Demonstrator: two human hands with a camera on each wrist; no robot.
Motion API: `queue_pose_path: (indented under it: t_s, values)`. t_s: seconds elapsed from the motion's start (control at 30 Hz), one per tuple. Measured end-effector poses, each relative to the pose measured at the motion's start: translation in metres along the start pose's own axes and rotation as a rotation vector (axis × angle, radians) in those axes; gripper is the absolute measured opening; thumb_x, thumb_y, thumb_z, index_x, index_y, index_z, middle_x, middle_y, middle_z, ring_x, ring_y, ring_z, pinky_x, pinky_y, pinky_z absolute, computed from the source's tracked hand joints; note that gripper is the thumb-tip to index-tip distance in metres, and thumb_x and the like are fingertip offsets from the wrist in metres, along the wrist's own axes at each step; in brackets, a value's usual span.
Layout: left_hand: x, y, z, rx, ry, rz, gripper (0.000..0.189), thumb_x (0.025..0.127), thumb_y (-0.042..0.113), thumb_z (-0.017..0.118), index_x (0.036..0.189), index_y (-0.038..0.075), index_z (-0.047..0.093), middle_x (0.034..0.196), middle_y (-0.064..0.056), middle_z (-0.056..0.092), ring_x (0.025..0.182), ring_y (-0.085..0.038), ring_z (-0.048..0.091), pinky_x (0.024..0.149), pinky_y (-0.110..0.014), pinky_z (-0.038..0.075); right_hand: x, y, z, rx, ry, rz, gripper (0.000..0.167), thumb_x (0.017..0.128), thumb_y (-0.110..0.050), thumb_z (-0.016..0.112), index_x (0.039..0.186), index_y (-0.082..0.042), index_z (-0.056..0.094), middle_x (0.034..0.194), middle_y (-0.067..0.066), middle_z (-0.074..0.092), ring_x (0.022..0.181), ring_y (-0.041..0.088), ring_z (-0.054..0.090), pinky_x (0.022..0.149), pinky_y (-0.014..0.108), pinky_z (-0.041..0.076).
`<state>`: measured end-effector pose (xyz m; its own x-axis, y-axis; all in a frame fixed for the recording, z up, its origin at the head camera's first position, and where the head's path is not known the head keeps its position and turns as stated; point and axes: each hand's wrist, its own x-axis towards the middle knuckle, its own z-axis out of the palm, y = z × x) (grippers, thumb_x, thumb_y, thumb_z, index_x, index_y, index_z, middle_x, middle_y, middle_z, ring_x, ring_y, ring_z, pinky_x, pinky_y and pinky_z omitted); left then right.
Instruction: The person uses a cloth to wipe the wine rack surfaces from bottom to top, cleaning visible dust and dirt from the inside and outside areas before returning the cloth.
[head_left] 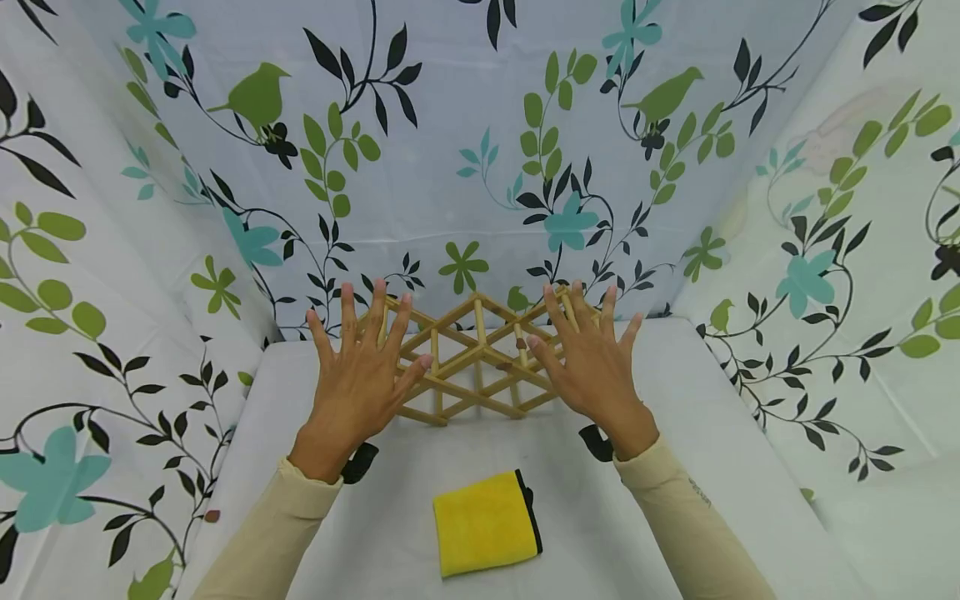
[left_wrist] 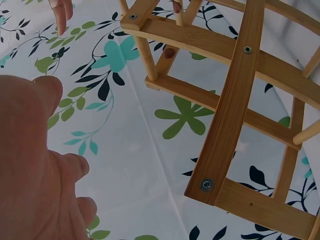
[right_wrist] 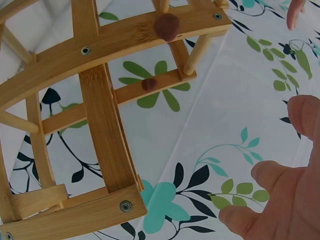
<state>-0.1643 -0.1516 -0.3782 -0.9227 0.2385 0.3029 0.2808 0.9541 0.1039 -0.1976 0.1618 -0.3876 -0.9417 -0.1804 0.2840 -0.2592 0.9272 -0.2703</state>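
Right up close, my beige sleeves [head_left: 262,533] slant in from the lower left and lower right, lightly creased, a black piece [head_left: 360,463] showing beside each wrist. Between them, lower centre, a yellow cloth [head_left: 486,525]: soft, folded to a rough square, black along one edge. Up to the middle of the frame, and there's the wooden rack [head_left: 480,321]! Flat, grained slats [right_wrist: 102,130] cross into diamonds, with round pegs [right_wrist: 199,54] and small metal rivets [right_wrist: 126,206] fixing the wood. It sits on the white table [head_left: 675,375], a leaf-and-bird sheet [head_left: 420,225] behind. My left hand [head_left: 363,367] overlaps its left end, my right hand [head_left: 596,367] its right: well apart, fingers spread, nothing gripped. Both wrist views show space between wood and fingers.
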Motion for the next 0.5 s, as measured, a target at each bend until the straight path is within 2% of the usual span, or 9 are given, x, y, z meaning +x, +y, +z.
queue_pose_path:
  t_s: [0.23,0.37,0.5]
  values:
    - [0.0,-0.002,0.001,-0.029,0.032,0.006,0.082,0.109,0.059,0.047,0.173,0.021,0.011,0.18,-0.015,-0.004,0.167,-0.039,-0.007,0.127,-0.073,-0.011,-0.002,-0.002,0.0,0.01,0.032,0.002,0.077,0.107,-0.068,0.042,0.172,-0.037,0.015,0.179,0.009,0.011,0.161,0.056,-0.005,0.119,0.084,-0.009]
    - [0.002,-0.004,0.004,-0.043,0.066,0.016,0.083,0.108,0.059,0.049,0.173,0.02,0.015,0.18,-0.018,0.003,0.167,-0.041,0.001,0.129,-0.07,-0.009,-0.005,-0.002,0.006,0.023,0.125,-0.027,0.077,0.107,-0.061,0.051,0.171,-0.035,0.018,0.177,0.013,0.021,0.162,0.057,0.009,0.121,0.084,0.001]
    - [0.004,-0.01,0.008,-0.058,0.078,0.017,0.084,0.107,0.06,0.051,0.173,0.021,0.015,0.179,-0.02,0.009,0.166,-0.043,0.005,0.131,-0.068,-0.005,-0.01,-0.002,0.015,0.082,0.242,-0.067,0.077,0.105,-0.052,0.061,0.17,-0.033,0.024,0.174,0.013,0.032,0.159,0.053,0.025,0.122,0.082,0.014]
